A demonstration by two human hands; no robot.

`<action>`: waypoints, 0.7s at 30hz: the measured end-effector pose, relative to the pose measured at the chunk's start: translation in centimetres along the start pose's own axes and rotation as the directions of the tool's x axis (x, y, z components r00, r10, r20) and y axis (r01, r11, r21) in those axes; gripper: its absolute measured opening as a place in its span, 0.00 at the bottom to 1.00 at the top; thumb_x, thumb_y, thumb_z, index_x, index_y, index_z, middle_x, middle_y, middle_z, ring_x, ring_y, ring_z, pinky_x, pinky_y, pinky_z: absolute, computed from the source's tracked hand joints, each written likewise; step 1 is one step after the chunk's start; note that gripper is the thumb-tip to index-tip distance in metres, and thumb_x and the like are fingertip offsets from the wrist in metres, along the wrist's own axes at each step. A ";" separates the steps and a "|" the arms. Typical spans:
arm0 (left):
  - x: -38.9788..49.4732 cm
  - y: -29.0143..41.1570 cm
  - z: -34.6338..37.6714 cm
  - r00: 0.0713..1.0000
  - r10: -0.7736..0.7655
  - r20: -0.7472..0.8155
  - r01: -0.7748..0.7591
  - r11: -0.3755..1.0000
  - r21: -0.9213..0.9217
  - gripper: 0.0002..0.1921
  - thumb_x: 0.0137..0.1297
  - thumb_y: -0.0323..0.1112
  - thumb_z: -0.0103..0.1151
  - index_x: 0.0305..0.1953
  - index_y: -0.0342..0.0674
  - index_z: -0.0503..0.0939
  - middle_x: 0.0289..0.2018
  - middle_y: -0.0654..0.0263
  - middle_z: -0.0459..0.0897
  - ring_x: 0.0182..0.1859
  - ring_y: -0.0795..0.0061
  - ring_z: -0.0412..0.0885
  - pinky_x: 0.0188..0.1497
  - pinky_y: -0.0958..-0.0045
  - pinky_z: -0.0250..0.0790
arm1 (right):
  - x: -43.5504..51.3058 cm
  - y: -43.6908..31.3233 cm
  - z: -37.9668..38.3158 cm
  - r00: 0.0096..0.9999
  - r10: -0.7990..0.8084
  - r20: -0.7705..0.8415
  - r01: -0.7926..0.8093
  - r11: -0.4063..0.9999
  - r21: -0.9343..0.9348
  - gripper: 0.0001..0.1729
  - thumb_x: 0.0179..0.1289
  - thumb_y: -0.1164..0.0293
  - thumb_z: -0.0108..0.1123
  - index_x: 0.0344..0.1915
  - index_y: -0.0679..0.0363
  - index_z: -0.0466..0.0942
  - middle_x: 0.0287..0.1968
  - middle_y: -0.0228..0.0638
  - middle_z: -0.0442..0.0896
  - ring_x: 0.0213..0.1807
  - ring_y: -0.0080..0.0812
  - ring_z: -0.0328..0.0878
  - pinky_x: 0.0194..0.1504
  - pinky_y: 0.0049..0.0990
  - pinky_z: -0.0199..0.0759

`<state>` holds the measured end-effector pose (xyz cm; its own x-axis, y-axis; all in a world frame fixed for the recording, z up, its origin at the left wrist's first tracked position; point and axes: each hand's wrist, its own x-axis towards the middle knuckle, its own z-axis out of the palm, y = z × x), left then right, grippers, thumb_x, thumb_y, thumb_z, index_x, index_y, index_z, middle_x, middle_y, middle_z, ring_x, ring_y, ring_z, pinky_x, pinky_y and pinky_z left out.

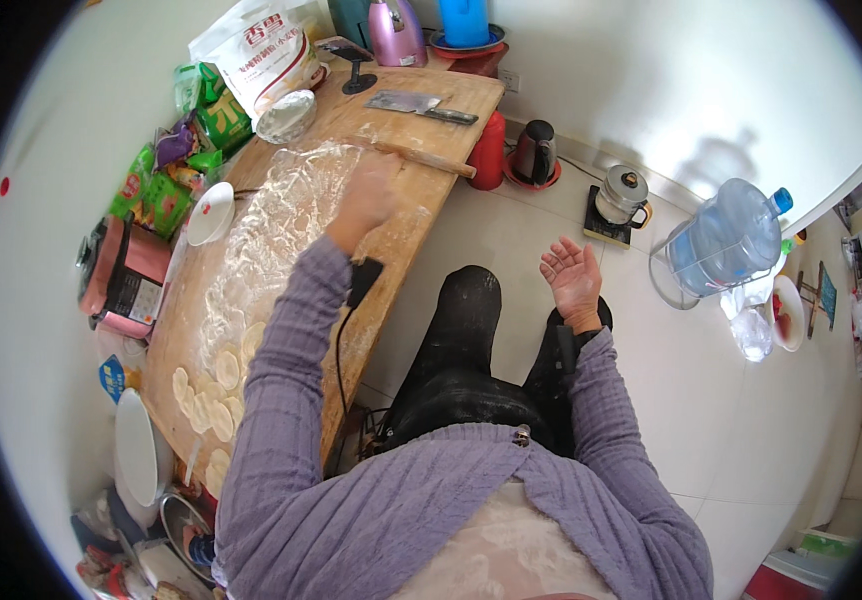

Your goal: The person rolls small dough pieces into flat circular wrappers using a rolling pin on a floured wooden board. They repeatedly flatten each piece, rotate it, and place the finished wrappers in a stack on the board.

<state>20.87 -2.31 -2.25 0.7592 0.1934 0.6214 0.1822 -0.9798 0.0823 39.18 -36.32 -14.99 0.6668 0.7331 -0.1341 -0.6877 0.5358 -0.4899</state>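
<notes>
My left hand (366,196), blurred, is over the right part of the floured wooden board (371,300), just below a wooden rolling pin (431,159); whether it holds anything cannot be told. Away from the board, my right hand (573,281) is held palm up above my knee, empty, its fingers apart. Flour (273,217) is spread across the board. Several round dough wrappers (227,370) lie at its near left end, some overlapping. Behind the rolling pin rests a cleaver (405,102). A metal bowl of flour (287,117) and a white bowl (211,214) stand along the far left edge.
A phone stand (359,79), a flour bag (262,56) and a pink kettle (396,34) stand at the back. A pink appliance (127,277) is at left. On the floor are a red flask (487,154), a dark kettle (536,154), a glass pot (621,196) and a water jug (727,236). Another person's hand (191,536) shows lower left.
</notes>
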 end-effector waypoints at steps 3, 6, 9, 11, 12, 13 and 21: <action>3.0 2.9 4.2 0.997 0.049 0.062 -0.058 0.987 0.150 0.13 0.62 0.33 0.53 0.46 0.40 0.81 0.43 0.49 0.83 0.53 0.52 0.79 0.57 0.58 0.69 | 0.1 0.4 0.2 1.000 0.007 -0.004 -0.007 0.999 -0.035 0.29 0.75 0.48 0.46 0.57 0.62 0.73 0.47 0.38 0.82 0.48 0.42 0.80 0.54 0.40 0.72; 5.5 3.6 6.2 0.984 0.107 0.145 -0.138 0.965 0.224 0.09 0.63 0.35 0.54 0.41 0.42 0.82 0.40 0.55 0.84 0.51 0.55 0.81 0.54 0.58 0.71 | 0.0 0.3 0.1 1.000 0.019 0.003 -0.019 0.998 -0.059 0.29 0.75 0.48 0.46 0.56 0.62 0.74 0.46 0.37 0.82 0.48 0.41 0.80 0.53 0.39 0.72; 6.9 3.3 6.4 0.893 0.007 0.451 -0.144 0.952 0.271 0.08 0.63 0.35 0.55 0.38 0.44 0.83 0.37 0.60 0.85 0.48 0.58 0.83 0.50 0.59 0.74 | -0.2 0.1 0.1 1.000 -0.016 -0.017 0.015 0.995 -0.101 0.29 0.75 0.47 0.45 0.56 0.61 0.74 0.46 0.37 0.82 0.48 0.40 0.80 0.52 0.39 0.72; 7.0 3.4 5.9 0.886 0.032 0.463 -0.189 0.935 0.299 0.07 0.63 0.34 0.54 0.36 0.46 0.84 0.35 0.63 0.85 0.46 0.59 0.84 0.48 0.60 0.75 | -0.1 0.1 0.7 0.996 -0.045 -0.083 0.020 0.958 -0.285 0.27 0.75 0.49 0.46 0.57 0.61 0.74 0.47 0.37 0.83 0.49 0.40 0.81 0.52 0.37 0.74; 6.7 3.7 5.7 0.889 0.037 0.457 -0.180 0.945 0.273 0.06 0.61 0.34 0.55 0.35 0.45 0.83 0.36 0.62 0.85 0.46 0.59 0.83 0.48 0.60 0.75 | 0.1 0.3 1.3 0.991 -0.075 -0.111 0.019 0.899 -0.438 0.26 0.76 0.51 0.46 0.58 0.61 0.74 0.48 0.38 0.83 0.49 0.39 0.81 0.53 0.37 0.73; 6.3 4.3 5.4 0.883 0.033 0.468 -0.169 0.953 0.252 0.06 0.60 0.35 0.56 0.35 0.45 0.82 0.37 0.62 0.85 0.46 0.59 0.83 0.49 0.61 0.74 | 0.5 0.5 2.1 0.970 -0.125 -0.207 -0.022 0.808 -0.589 0.25 0.76 0.53 0.47 0.58 0.61 0.74 0.49 0.38 0.82 0.49 0.39 0.81 0.54 0.37 0.73; 1.6 7.7 0.6 0.936 0.214 0.280 -0.297 0.907 0.299 0.03 0.52 0.34 0.57 0.29 0.46 0.80 0.32 0.66 0.79 0.43 0.65 0.79 0.48 0.66 0.73 | 5.7 5.3 12.0 0.803 0.036 0.595 0.595 -0.114 -0.796 0.30 0.65 0.70 0.61 0.65 0.64 0.66 0.51 0.39 0.82 0.48 0.33 0.81 0.48 0.32 0.74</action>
<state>23.88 -9.50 -1.10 0.9243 -0.0146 0.3813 0.1269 -0.9307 -0.3432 35.95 -24.27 -8.03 0.3394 0.8573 0.3872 0.7035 0.0419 -0.7094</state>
